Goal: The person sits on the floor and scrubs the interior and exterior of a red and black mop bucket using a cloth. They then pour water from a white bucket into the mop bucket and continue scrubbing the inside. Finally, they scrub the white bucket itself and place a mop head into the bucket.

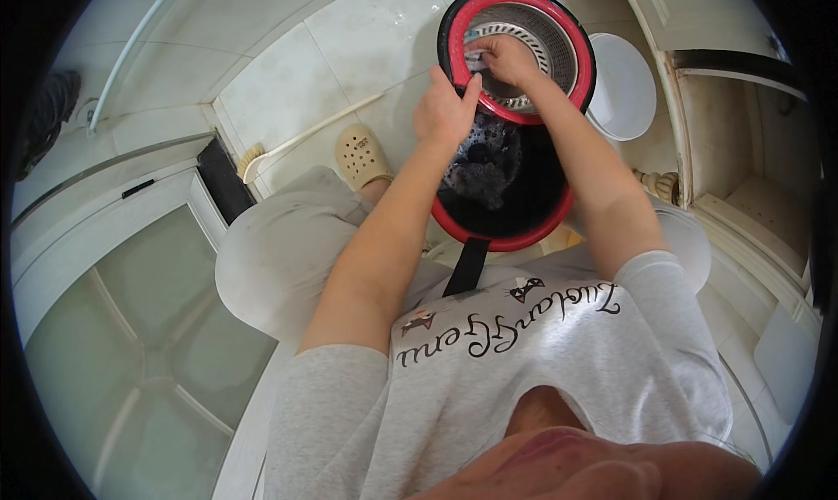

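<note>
A red-and-black spin mop bucket (pixel 499 243) stands between my knees, with dark, foamy water (pixel 484 166) in its near part. Its far end holds a perforated metal wringing basket (pixel 560 45) inside a red rim. My left hand (pixel 446 107) grips that rim at its near left side, thumb on top. Down in the basket, my right hand (pixel 505 60) has its fingers on a pale cloth (pixel 475 59); the hand hides part of it. A black strap-like handle (pixel 467 267) hangs from the bucket's near edge.
Right of the bucket is a white plastic pail (pixel 625 88), close to an open cabinet (pixel 766 166). A long-handled scrub brush (pixel 308 132) lies on the tiled floor at left, near my beige clog (pixel 362 156). A glazed door panel (pixel 150 349) fills the lower left.
</note>
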Demonstrator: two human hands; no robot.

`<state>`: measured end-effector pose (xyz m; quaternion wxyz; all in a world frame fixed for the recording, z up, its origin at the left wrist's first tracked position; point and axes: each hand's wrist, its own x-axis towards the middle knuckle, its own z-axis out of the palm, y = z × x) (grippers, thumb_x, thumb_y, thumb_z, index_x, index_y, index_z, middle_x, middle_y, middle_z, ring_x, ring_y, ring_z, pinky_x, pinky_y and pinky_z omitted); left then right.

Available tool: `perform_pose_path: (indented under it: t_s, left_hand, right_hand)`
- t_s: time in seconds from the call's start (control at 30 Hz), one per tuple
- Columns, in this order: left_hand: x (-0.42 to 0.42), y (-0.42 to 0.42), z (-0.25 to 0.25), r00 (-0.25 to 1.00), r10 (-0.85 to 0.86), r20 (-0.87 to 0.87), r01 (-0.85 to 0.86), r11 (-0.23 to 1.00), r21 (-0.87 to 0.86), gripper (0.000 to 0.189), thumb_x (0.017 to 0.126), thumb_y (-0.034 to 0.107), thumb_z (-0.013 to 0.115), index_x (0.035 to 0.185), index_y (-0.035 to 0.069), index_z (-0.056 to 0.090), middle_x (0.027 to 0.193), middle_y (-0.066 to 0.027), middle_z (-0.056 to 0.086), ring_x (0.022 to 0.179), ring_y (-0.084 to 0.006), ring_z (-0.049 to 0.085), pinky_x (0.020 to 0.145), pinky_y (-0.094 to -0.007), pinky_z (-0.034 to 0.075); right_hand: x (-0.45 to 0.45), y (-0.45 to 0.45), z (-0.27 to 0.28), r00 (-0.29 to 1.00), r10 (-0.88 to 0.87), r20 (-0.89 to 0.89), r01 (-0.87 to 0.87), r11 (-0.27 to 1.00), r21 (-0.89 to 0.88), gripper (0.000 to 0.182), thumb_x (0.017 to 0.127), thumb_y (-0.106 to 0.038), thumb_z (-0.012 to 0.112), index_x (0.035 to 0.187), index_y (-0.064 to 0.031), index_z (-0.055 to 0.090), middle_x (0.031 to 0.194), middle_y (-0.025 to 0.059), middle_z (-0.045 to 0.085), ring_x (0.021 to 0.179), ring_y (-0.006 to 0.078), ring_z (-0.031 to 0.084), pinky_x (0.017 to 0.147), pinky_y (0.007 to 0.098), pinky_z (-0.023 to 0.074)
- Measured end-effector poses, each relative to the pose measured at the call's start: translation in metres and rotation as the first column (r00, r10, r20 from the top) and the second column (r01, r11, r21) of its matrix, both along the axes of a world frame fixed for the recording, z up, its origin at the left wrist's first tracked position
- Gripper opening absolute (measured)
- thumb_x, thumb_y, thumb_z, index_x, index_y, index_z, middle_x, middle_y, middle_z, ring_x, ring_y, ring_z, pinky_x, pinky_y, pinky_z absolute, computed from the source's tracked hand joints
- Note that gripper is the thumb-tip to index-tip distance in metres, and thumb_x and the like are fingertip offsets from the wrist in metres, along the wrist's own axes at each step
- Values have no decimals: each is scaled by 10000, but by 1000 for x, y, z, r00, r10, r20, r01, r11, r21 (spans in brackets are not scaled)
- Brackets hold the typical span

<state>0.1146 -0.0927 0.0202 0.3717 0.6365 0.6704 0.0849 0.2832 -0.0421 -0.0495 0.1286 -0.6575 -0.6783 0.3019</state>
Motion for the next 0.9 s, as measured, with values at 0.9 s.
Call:
perform_pose_path:
  t_s: [0.9]
  left_hand:
    - [-3, 2, -15, 981, 70, 180, -71, 998, -2, 521, 886, 510, 464, 1081, 28, 470, 953, -255, 633, 917, -424, 604, 798, -502, 466]
  right_hand:
    - [-25, -135, -16, 750, -613, -248, 147, 521, -841, 227, 838, -140, 559, 977, 29, 621, 940, 133, 649, 669, 275, 657, 518, 357, 571]
